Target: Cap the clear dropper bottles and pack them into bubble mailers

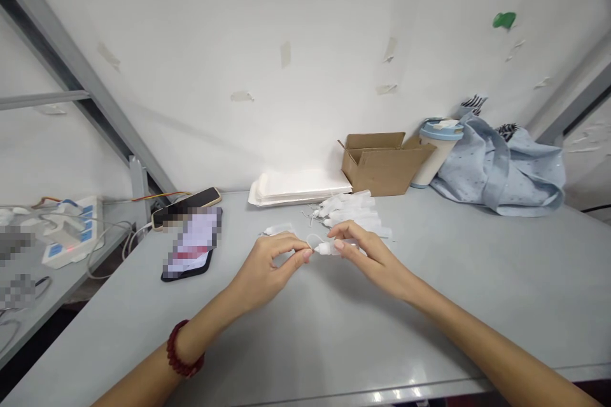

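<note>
My left hand (272, 264) pinches a thin white cord or loop at the end of a small clear plastic tube (334, 248) with a white cap. My right hand (365, 251) grips that tube by its body. Both hands hover just above the grey table (477, 280), near its middle. Just behind them lies a pile of several similar clear tubes (353, 213). One more small white piece (277, 229) rests beside my left hand. A red bead bracelet (181, 350) circles my left wrist.
Two phones (191, 245) lie at the left. A stack of clear bags (300, 187), a cardboard box (379, 162), a lidded cup (436, 149) and a blue cloth (501, 172) line the wall. A power strip (71, 232) with cables sits on the far-left bench.
</note>
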A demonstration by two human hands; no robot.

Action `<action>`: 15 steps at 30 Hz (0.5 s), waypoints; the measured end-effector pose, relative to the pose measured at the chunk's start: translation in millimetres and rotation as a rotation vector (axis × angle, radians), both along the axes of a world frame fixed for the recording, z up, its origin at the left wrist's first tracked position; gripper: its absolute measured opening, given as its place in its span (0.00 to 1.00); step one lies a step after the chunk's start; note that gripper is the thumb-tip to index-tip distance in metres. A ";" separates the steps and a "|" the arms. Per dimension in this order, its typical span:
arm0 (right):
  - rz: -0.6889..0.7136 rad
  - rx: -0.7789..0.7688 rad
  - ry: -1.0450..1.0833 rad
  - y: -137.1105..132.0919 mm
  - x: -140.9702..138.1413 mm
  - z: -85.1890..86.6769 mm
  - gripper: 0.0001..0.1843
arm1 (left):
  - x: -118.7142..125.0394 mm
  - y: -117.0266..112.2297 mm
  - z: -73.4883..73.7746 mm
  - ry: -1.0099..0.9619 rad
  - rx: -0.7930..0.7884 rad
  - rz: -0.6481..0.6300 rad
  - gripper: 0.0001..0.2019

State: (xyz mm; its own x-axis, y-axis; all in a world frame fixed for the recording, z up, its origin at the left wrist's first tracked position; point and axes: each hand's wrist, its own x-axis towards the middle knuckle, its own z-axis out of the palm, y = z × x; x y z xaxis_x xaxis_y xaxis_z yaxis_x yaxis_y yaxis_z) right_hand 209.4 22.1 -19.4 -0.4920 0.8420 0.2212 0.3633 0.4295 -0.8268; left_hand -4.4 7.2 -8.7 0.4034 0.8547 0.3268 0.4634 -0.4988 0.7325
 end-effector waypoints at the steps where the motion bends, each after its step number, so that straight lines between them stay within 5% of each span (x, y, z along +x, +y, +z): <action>1: 0.012 -0.018 -0.004 -0.3 -0.9 1.1 0.11 | 0.4 -0.6 -0.6 -0.004 0.020 -0.004 0.10; 15: 0.080 0.101 0.021 -5.4 -2.4 -0.4 0.08 | 3.9 -9.3 0.8 -0.006 -0.095 0.019 0.12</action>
